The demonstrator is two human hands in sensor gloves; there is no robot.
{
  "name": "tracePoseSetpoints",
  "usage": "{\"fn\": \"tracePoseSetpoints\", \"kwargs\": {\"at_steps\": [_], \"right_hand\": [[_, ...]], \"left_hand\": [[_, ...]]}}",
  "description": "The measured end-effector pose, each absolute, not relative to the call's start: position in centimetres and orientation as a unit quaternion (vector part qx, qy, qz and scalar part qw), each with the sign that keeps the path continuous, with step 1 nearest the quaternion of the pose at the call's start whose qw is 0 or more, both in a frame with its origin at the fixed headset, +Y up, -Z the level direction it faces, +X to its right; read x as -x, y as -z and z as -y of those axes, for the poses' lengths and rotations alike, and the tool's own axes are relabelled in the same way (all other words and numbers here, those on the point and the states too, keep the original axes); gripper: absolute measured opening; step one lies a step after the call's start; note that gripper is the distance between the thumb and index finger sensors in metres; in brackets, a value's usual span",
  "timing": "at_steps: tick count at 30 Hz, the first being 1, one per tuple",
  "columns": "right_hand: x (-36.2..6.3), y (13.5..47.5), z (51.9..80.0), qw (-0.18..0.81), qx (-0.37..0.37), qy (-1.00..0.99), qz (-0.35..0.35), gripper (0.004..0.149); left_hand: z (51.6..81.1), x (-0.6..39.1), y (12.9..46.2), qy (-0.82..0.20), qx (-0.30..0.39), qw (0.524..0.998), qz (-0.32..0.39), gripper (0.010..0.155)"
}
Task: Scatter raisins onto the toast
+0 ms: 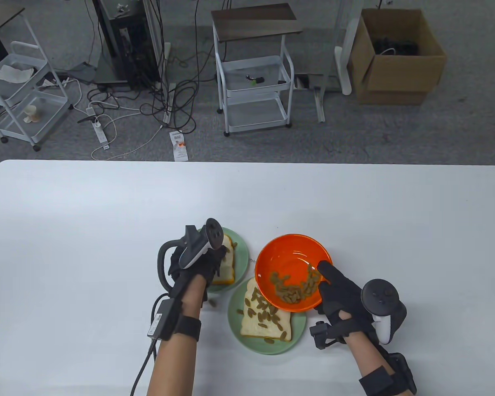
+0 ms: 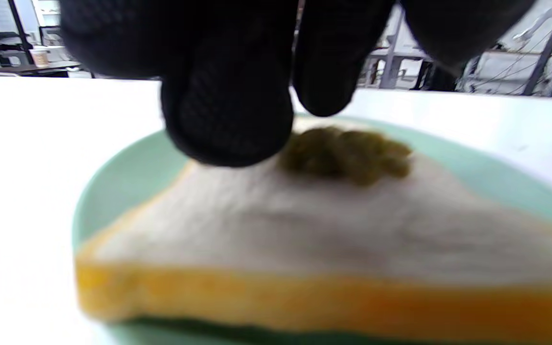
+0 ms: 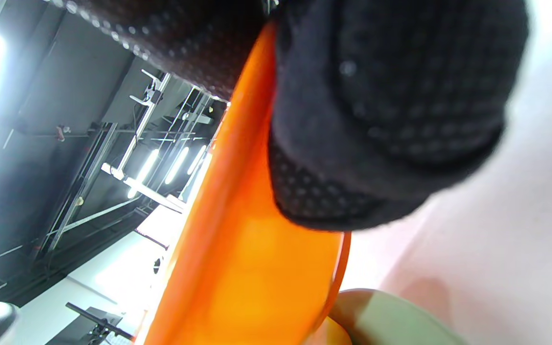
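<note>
My left hand [image 1: 214, 260] hovers palm down over a slice of toast [image 1: 227, 264] on the far green plate [image 1: 242, 255]. In the left wrist view its fingertips [image 2: 228, 115] hang just above the toast [image 2: 328, 230], beside a small clump of raisins [image 2: 348, 153], and hold nothing. My right hand [image 1: 328, 284] grips the rim of the orange bowl [image 1: 293, 255], thumb inside, and tilts it above the near toast [image 1: 264, 319]. Raisins [image 1: 293, 291] lie in the bowl's low side. The near toast is covered with raisins. The bowl [image 3: 237, 239] fills the right wrist view.
The near green plate [image 1: 268, 346] sits at the table's front, half under the bowl. One stray raisin [image 1: 213, 304] lies on the white table between the plates. A cable runs from my left wrist toward the table's front edge.
</note>
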State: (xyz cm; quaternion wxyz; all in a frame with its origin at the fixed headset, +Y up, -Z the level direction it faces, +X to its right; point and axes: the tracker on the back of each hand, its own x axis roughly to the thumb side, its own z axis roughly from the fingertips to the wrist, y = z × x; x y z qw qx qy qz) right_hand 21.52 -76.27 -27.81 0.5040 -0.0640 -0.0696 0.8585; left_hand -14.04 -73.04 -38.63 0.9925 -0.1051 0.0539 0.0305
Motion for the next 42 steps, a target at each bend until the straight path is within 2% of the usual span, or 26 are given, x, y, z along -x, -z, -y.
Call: {"fn": "tracePoseSetpoints", "kwargs": {"at_steps": [5, 8, 10, 12, 14, 18, 22, 25, 29, 32, 35, 37, 42], "right_hand": [[-21.3, 27.8, 76.3, 0.503, 0.061, -0.859, 0.071, 0.047], [-21.1, 27.7, 76.2, 0.505, 0.058, -0.858, 0.072, 0.047], [-21.0, 27.6, 76.2, 0.507, 0.057, -0.857, 0.071, 0.047], [-20.9, 27.5, 76.2, 0.511, 0.058, -0.855, 0.072, 0.047], [-20.8, 27.3, 76.1, 0.528, 0.062, -0.844, 0.072, 0.047], [-20.7, 26.9, 75.8, 0.517, 0.061, -0.849, 0.091, 0.046], [-20.6, 26.7, 75.6, 0.522, 0.063, -0.845, 0.099, 0.045], [-20.8, 26.7, 75.7, 0.540, 0.073, -0.833, 0.095, 0.045], [-21.2, 26.7, 75.5, 0.537, 0.077, -0.833, 0.108, 0.044], [-21.7, 26.9, 75.4, 0.551, 0.083, -0.822, 0.112, 0.043], [-21.7, 26.9, 75.6, 0.559, 0.085, -0.818, 0.100, 0.043], [-21.7, 27.0, 75.5, 0.559, 0.083, -0.819, 0.095, 0.043], [-21.2, 27.0, 75.5, 0.518, 0.069, -0.847, 0.103, 0.044]], "left_hand": [[69.2, 10.8, 36.0, -0.032, 0.095, 0.995, 0.001, 0.075], [67.3, 6.5, 33.3, -0.020, 0.052, 0.996, 0.076, 0.077], [67.2, 3.6, 31.7, -0.008, 0.054, 0.991, 0.119, 0.080], [67.8, 0.5, 30.8, 0.039, 0.096, 0.987, 0.123, 0.085], [69.1, -2.3, 30.6, 0.100, 0.169, 0.975, 0.107, 0.091], [70.7, -4.6, 31.2, 0.169, 0.210, 0.960, 0.076, 0.094], [71.4, -5.4, 31.9, 0.143, 0.219, 0.962, 0.071, 0.087], [71.7, -5.7, 32.0, 0.145, 0.199, 0.968, 0.053, 0.083], [72.0, -5.8, 31.7, 0.132, 0.127, 0.982, 0.057, 0.075], [71.6, -5.6, 31.3, 0.113, 0.042, 0.989, 0.085, 0.057], [71.6, -5.5, 31.4, 0.113, 0.022, 0.989, 0.094, 0.053], [71.8, -5.1, 31.5, 0.100, -0.001, 0.988, 0.115, 0.044], [71.6, -3.7, 32.1, 0.039, -0.005, 0.993, 0.113, 0.041]]}}
